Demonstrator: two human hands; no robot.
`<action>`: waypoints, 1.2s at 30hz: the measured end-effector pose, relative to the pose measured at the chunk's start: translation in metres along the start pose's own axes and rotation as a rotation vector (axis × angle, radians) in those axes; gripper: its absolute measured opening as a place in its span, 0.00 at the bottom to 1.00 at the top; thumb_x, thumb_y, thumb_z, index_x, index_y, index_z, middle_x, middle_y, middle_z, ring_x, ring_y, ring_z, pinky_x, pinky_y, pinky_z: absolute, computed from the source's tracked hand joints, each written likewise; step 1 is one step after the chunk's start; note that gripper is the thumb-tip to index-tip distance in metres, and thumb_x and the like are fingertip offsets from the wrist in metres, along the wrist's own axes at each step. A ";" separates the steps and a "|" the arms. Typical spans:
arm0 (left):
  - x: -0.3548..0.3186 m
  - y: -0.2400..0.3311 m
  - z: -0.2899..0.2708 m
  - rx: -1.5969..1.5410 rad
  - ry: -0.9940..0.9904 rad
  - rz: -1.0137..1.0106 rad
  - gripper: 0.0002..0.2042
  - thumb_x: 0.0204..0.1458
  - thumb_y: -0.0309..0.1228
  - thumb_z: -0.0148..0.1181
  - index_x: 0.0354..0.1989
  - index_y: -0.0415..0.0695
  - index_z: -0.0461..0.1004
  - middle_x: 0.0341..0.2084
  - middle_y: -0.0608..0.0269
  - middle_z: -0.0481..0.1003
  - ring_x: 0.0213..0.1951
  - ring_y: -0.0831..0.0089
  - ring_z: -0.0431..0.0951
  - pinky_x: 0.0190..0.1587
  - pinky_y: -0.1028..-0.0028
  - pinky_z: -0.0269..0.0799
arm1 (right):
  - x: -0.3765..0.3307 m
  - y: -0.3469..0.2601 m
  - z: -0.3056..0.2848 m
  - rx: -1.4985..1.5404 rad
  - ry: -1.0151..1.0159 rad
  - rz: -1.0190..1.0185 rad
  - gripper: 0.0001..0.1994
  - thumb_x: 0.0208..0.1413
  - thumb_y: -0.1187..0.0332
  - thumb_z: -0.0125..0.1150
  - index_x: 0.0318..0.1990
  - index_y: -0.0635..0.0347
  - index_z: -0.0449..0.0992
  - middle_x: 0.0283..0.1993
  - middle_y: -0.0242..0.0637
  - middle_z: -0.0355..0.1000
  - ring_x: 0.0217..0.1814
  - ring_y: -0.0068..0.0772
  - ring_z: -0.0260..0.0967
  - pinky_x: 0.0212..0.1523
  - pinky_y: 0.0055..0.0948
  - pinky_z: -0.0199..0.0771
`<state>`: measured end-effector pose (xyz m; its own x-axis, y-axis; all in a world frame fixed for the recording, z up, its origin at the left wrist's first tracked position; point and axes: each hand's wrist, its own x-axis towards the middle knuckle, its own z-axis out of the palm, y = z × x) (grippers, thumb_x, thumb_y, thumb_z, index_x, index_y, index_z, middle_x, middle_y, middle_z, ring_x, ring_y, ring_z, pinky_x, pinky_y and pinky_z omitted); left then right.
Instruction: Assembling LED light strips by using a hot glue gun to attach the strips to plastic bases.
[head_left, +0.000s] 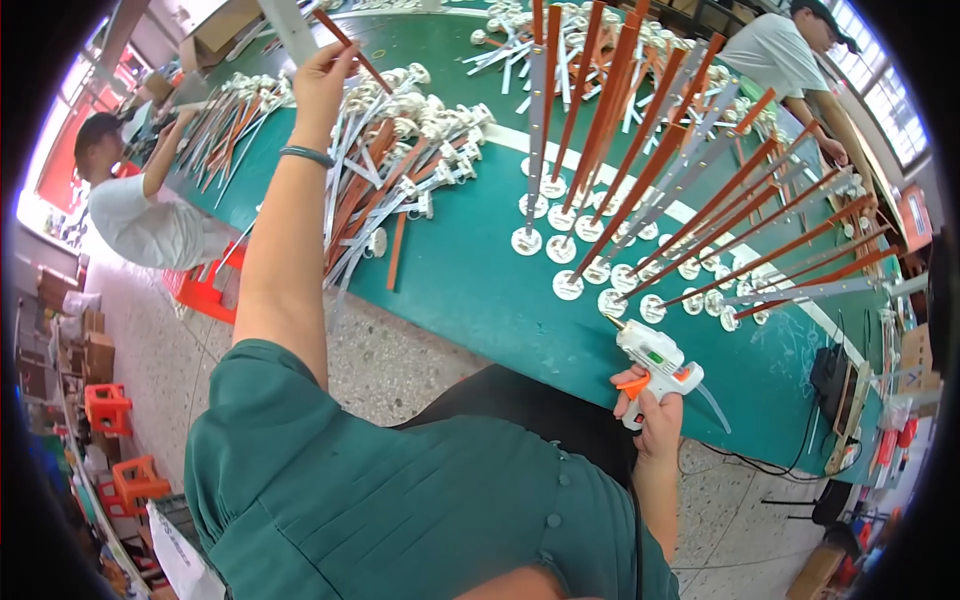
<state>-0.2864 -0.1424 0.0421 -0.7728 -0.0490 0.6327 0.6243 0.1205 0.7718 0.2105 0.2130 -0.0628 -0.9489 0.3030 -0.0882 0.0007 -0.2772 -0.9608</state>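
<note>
The glue gun [655, 352] is over the table's [480, 335] near edge, the right hand [655, 418] wrapped around its grip, nozzle close to the nearest white discs [568, 285]. Beyond, upright rods [618, 95] — brown and grey — crowd the way across. The left hand [322, 78], stretched far out, pinches a brown strip [372, 73] near a loose pile [375, 185]. One co-worker [135, 215] is by a red stool [203, 290] at left; another [775, 60] leans in at far right.

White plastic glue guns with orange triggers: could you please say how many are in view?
1: a white plastic glue gun in the right hand, at the near edge of the green table. Others may be hidden.
</note>
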 end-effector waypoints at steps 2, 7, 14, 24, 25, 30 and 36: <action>0.003 0.016 0.006 0.021 0.024 0.080 0.09 0.56 0.31 0.64 0.40 0.38 0.80 0.30 0.66 0.80 0.31 0.81 0.78 0.35 0.81 0.73 | -0.001 0.002 -0.001 0.021 -0.017 -0.009 0.17 0.56 0.72 0.50 0.52 0.72 0.66 0.43 0.55 0.74 0.25 0.33 0.70 0.28 0.26 0.72; -0.008 0.054 0.019 0.015 -0.074 0.277 0.07 0.62 0.28 0.54 0.44 0.41 0.76 0.37 0.65 0.80 0.36 0.81 0.77 0.39 0.81 0.71 | -0.002 0.003 0.000 0.052 0.010 0.001 0.18 0.57 0.70 0.53 0.53 0.71 0.66 0.45 0.54 0.74 0.28 0.32 0.71 0.29 0.27 0.73; -0.014 0.058 0.022 0.154 -0.301 0.158 0.07 0.62 0.28 0.53 0.43 0.39 0.74 0.34 0.66 0.78 0.33 0.80 0.76 0.38 0.80 0.72 | 0.001 0.000 -0.002 0.054 -0.095 0.043 0.18 0.58 0.69 0.53 0.53 0.71 0.66 0.46 0.52 0.75 0.29 0.30 0.72 0.31 0.26 0.73; -0.047 0.135 0.010 -0.105 0.118 0.237 0.06 0.61 0.27 0.54 0.41 0.37 0.73 0.32 0.63 0.80 0.29 0.83 0.74 0.32 0.83 0.70 | 0.002 0.005 -0.006 0.081 -0.081 -0.040 0.19 0.57 0.67 0.55 0.53 0.71 0.66 0.45 0.55 0.74 0.27 0.32 0.71 0.29 0.25 0.73; -0.058 0.151 0.009 -0.137 0.053 0.234 0.06 0.61 0.27 0.54 0.40 0.37 0.73 0.33 0.61 0.80 0.28 0.83 0.73 0.31 0.84 0.68 | 0.000 0.006 -0.007 0.078 -0.074 -0.055 0.19 0.57 0.67 0.55 0.53 0.71 0.65 0.45 0.56 0.74 0.27 0.32 0.70 0.29 0.25 0.73; -0.157 0.202 0.035 -0.143 -0.271 0.050 0.05 0.58 0.24 0.56 0.40 0.37 0.74 0.31 0.64 0.79 0.29 0.83 0.75 0.31 0.83 0.69 | 0.000 0.010 -0.008 0.089 -0.066 -0.075 0.18 0.58 0.69 0.53 0.52 0.70 0.64 0.45 0.56 0.73 0.26 0.33 0.70 0.29 0.26 0.73; -0.229 0.183 0.069 -0.123 -0.665 -0.025 0.06 0.50 0.23 0.65 0.35 0.39 0.77 0.28 0.64 0.77 0.25 0.79 0.73 0.29 0.78 0.70 | 0.001 0.003 -0.001 0.013 -0.081 -0.026 0.16 0.57 0.72 0.52 0.52 0.70 0.66 0.45 0.55 0.73 0.26 0.31 0.70 0.29 0.25 0.71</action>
<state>-0.0032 -0.0412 0.0346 -0.6687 0.5746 0.4719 0.5830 0.0113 0.8124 0.2101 0.2133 -0.0661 -0.9710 0.2354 -0.0407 -0.0281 -0.2819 -0.9590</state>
